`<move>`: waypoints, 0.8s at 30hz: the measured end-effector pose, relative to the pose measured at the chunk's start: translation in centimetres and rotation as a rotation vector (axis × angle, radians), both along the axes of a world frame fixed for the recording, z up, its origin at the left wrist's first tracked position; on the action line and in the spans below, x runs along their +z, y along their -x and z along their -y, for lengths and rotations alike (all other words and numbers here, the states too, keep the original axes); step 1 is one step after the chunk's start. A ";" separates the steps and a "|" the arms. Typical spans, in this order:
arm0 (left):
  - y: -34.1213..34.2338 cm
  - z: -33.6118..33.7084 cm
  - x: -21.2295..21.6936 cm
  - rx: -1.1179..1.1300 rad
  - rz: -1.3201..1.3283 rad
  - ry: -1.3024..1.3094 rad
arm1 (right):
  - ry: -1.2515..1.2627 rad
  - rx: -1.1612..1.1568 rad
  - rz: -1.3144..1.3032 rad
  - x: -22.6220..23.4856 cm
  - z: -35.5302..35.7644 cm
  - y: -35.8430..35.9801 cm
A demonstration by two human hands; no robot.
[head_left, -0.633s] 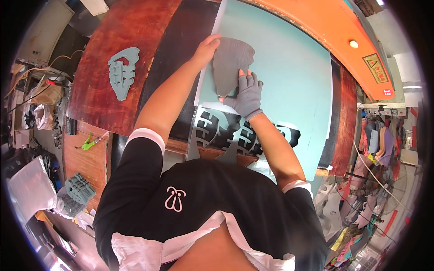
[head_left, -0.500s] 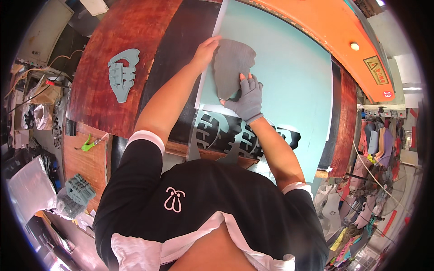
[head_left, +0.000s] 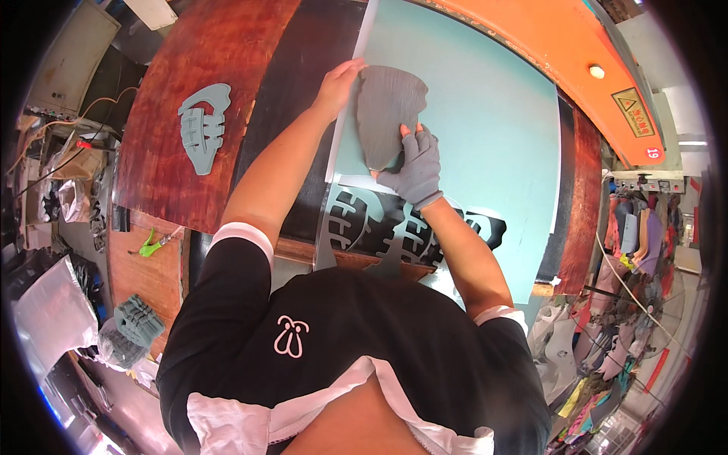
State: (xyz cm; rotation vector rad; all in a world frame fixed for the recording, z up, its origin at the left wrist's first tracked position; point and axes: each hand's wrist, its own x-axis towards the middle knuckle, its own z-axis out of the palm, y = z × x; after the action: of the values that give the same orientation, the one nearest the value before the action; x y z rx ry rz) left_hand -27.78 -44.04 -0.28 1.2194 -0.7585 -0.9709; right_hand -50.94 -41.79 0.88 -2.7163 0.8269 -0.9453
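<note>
A dark grey cutting die (head_left: 390, 102), broad at the far end and tapering toward me, lies on a pale blue-green sheet (head_left: 485, 144). My bare left hand (head_left: 338, 89) pinches its far left edge, the fingertips partly hidden. In a grey glove with bare fingertips, my right hand (head_left: 415, 167) grips the near right side, thumb at the narrow tip and fingers along the edge. Just nearer than the die, the sheet has curved, slotted cut-outs (head_left: 409, 227) with a black surface showing through. Cut blue-grey pieces (head_left: 203, 129) lie to the left on the red-brown board (head_left: 250, 45).
An orange machine beam (head_left: 531, 34) spans the far right, over the sheet's edge. Left and below, a wooden surface holds a bright green-handled tool (head_left: 154, 244) and a stack of cut pieces (head_left: 138, 320). Coloured scraps (head_left: 599, 334) hang and pile at the right.
The die has shifted very slightly left, with both hands still on its edges. The sheet and the cut pieces stay essentially where they were.
</note>
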 end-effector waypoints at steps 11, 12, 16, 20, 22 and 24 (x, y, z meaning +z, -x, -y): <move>0.0 -0.2 0.5 -0.034 0.130 -0.051 | -0.334 0.096 0.247 -1.2 1.4 1.5; 0.1 -0.4 0.6 -0.039 0.116 -0.066 | -0.354 0.075 0.280 -1.4 1.4 1.5; 0.2 -2.0 1.0 -0.015 0.107 -0.020 | -0.303 0.022 0.300 -1.6 1.3 1.1; -0.7 -3.8 1.1 0.052 0.083 -0.103 | -0.215 0.017 0.186 -0.8 0.8 0.7; -0.7 -3.4 1.0 0.006 0.117 -0.064 | -0.104 0.004 0.012 -0.3 0.5 0.6; -0.3 -1.8 0.9 -0.034 0.134 -0.072 | -0.036 0.024 -0.008 0.0 0.3 0.4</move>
State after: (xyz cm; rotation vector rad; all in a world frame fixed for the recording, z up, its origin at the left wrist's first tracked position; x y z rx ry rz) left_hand -27.46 -42.28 0.59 1.3483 -0.8585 -0.9580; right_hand -51.39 -42.06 0.85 -2.6957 0.8023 -0.9061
